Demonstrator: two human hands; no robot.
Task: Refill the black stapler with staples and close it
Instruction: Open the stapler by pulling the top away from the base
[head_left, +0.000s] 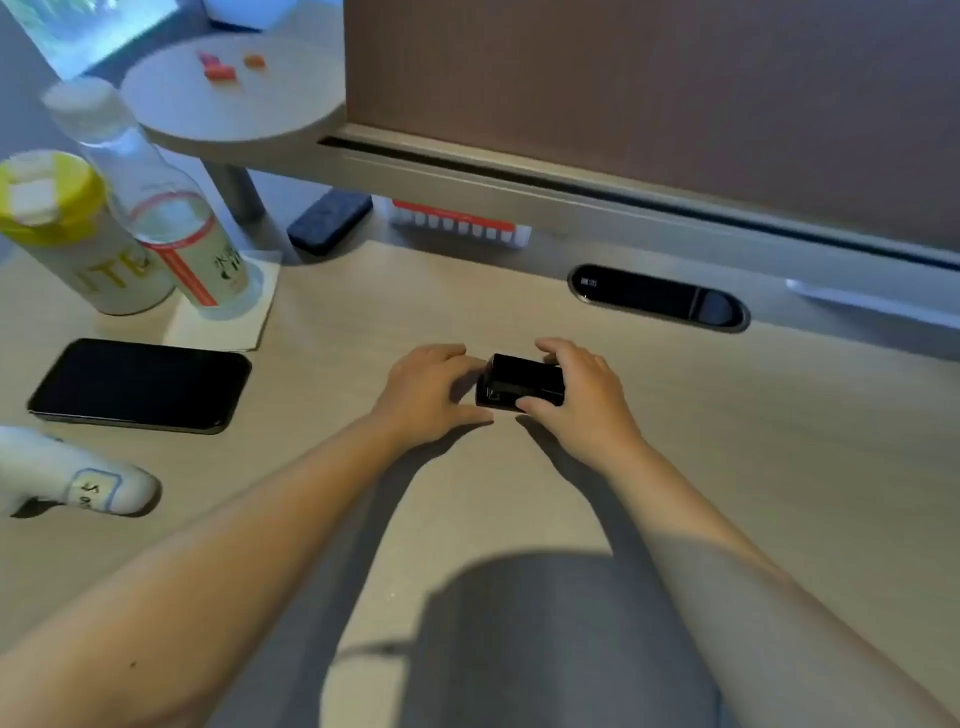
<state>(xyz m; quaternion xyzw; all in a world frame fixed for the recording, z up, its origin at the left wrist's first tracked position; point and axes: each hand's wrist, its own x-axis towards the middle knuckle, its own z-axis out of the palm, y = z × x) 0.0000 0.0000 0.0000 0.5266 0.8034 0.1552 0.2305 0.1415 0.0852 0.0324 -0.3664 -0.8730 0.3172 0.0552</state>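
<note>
A small black stapler (519, 382) lies on the light wooden desk (753, 441), in the middle of the view. My right hand (579, 397) grips its right end, fingers over the top and thumb at the near side. My left hand (428, 392) rests at the stapler's left end, fingers curled against it and thumb stretched along the desk below it. The stapler looks closed. A red and white strip (460, 223), possibly a staple box, lies at the back of the desk.
A black phone (140, 384) lies at the left. Behind it stand a yellow-lidded container (72, 234) and a clear bottle (156, 202) on a napkin. A white object (78, 480) sits at the left edge. A black cable grommet (657, 296) and a brown partition (649, 104) lie behind.
</note>
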